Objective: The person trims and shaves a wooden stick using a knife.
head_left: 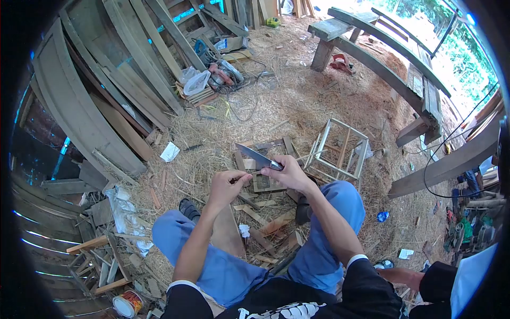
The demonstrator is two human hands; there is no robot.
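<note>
My right hand (289,174) is wrapped round the handle of a knife (256,157). Its broad dark blade points up and to the left, over the workpieces on the ground. Just left of the knife, my left hand (229,186) is closed in a pinch, thumb against fingertips. Whatever it may hold is too small to make out. Below the hands lies a small wooden frame (263,183) among wood offcuts. A longer board (227,234) rests on the ground between my legs.
An open wooden box frame (340,149) stands ahead on the right. Planks (79,90) lean along the left wall, near power tools (226,74) with cords. A long wooden bench (382,58) stands at the back right. Another person's arm (401,276) shows at the lower right.
</note>
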